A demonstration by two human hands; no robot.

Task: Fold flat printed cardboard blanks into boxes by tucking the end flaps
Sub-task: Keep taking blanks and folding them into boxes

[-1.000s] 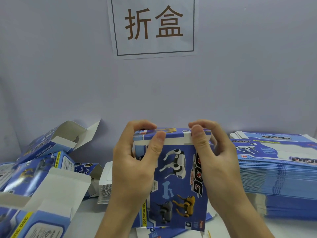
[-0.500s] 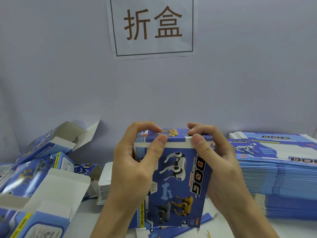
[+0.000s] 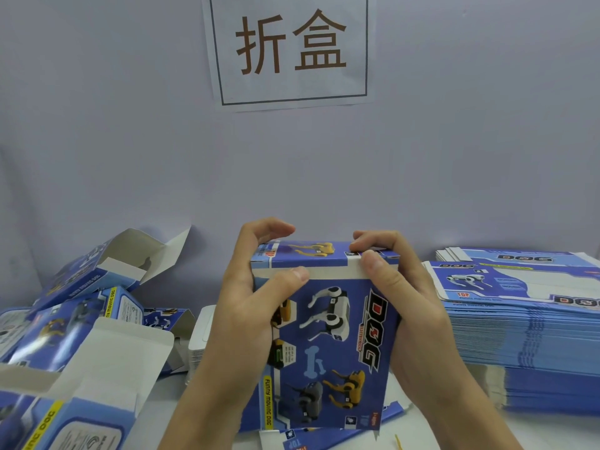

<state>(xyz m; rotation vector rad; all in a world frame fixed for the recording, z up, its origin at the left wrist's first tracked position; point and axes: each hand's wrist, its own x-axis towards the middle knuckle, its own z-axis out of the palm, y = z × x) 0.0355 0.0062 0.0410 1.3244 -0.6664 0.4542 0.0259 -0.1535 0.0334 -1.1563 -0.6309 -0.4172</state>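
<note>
Grip: my left hand (image 3: 246,306) and right hand (image 3: 406,306) both curl round the upright blue printed cardboard box with robot-dog artwork (image 3: 328,352), one at each side; fingers hooked over the top, thumbs pressed on the front near the top edge.

Flap: the white tuck flap strip (image 3: 328,273) shows along the front top edge, not yet fully inside; the blue lid panel (image 3: 311,253) is folded down above it.

Box position: held in the middle of the scene, near me, its lower end just above the white table (image 3: 552,430).

Step in hand: I judge it to be tucking the top end flap.

Doing it well: I would keep both thumbs level and push the strip in evenly; squeeze the sides lightly so the mouth stays square; a skewed push could crease the flap.

Right: a tall stack of flat blue printed blanks (image 3: 519,336).

Left: several open-ended blue folded boxes (image 3: 74,352) lying in a loose heap.

Far: a white paper sign with brown characters (image 3: 292,47) on the wall.
</note>
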